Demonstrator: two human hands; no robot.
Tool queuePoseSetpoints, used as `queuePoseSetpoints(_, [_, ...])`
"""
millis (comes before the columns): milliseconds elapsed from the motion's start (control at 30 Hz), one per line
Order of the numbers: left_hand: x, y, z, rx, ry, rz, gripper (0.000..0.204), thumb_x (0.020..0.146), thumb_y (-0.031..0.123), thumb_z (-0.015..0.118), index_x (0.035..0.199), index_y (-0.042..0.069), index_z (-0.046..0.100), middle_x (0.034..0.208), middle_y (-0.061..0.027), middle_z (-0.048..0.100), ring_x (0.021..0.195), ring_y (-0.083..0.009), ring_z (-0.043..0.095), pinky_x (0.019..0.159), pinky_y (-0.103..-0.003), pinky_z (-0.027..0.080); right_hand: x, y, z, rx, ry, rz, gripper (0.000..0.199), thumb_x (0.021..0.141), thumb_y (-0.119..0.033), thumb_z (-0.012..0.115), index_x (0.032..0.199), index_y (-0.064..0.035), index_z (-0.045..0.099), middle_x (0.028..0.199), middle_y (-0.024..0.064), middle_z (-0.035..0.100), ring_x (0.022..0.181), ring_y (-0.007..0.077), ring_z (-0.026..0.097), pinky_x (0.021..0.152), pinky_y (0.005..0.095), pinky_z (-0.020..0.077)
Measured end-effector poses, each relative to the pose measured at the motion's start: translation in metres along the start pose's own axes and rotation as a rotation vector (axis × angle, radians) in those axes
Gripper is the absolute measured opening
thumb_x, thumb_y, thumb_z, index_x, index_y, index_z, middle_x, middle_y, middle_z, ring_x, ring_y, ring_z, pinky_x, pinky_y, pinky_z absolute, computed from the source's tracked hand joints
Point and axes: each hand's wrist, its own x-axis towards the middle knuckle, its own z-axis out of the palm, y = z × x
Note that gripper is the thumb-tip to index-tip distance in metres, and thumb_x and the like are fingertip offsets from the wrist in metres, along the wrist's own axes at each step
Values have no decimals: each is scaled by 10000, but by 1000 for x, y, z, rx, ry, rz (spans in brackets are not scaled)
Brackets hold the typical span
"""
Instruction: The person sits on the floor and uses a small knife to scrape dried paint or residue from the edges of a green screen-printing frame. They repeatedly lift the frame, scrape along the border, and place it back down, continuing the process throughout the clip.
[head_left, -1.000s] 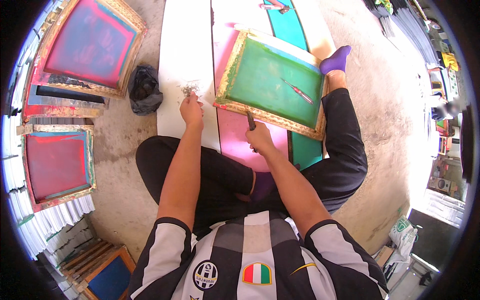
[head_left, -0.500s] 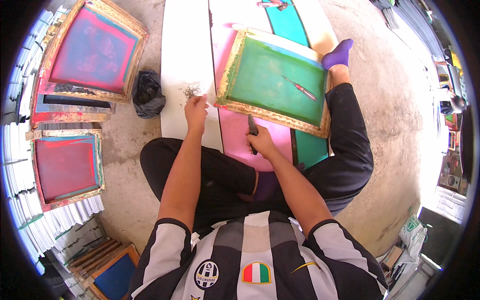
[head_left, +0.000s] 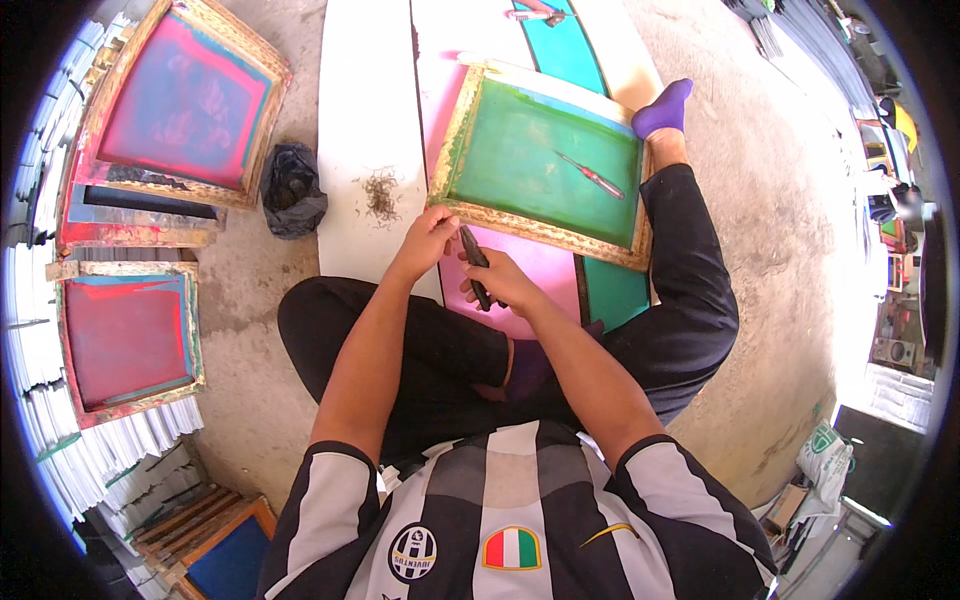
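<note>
A wooden screen-printing frame (head_left: pixel 545 232) with green mesh (head_left: pixel 530 150) lies tilted before me on white, pink and green boards. My right hand (head_left: pixel 510 282) grips dark-handled pliers (head_left: pixel 476 258), their tip pointing up and left near the frame's lower left corner. Just beside that tip, my left hand (head_left: pixel 430 242) has its thumb and fingers pressed together at the corner; whatever they pinch is too small to make out. A screwdriver (head_left: pixel 603 183) with a red and grey handle rests on the mesh. Left of the frame sits a small heap of thin dark bits (head_left: pixel 381 197).
A black plastic bag (head_left: pixel 293 190) stands on the floor to the left. Beyond it, printing frames with red and blue mesh (head_left: pixel 130 335) lean against stacked sheets. A red-handled tool (head_left: pixel 537 16) lies at the boards' far end. My purple-socked foot (head_left: pixel 664 108) touches the frame's right side.
My left hand has come from the heap of bits down and right to the frame's corner. The right hand with the pliers has shifted left toward it.
</note>
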Motion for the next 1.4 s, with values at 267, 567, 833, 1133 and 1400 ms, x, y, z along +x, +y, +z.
queuePoseSetpoints(267, [17,-4,-29,-202,648,-157,256,990,301,641,962,49,607,743,-33,600,530,-121,518,457,-276,404,18,31,-47,-477,245,28,291,895,-229,612,975,50,605,763,171,672,632,285,677,609,400,548])
queuePoseSetpoints(567, [27,-14,-55,-424,955,-350,347,1005,383,607,986,37,614,805,-73,635,531,-157,538,437,-304,388,28,15,-64,-745,231,98,263,838,-182,587,895,74,607,694,210,668,593,329,685,538,456,535])
queuePoseSetpoints(833, [30,-12,-52,-452,932,-322,329,1005,376,602,968,50,616,788,-78,631,498,-158,510,424,-312,361,16,-27,-46,-910,272,212,238,824,-144,563,849,82,634,630,170,642,558,278,674,507,424,530])
queuePoseSetpoints(1133, [31,-6,-44,-499,931,-231,335,999,334,628,867,31,571,673,-60,589,443,-148,504,386,-300,341,17,-49,-29,-1251,287,271,358,855,-158,548,1083,59,718,1117,298,703,1073,428,693,938,514,540])
queuePoseSetpoints(1400, [32,-8,-44,-442,903,-276,290,1006,339,610,960,53,620,729,-47,595,495,-138,515,426,-288,361,16,-18,-33,-1091,443,181,342,876,-142,539,1095,61,705,1120,327,688,1075,440,691,941,531,538])
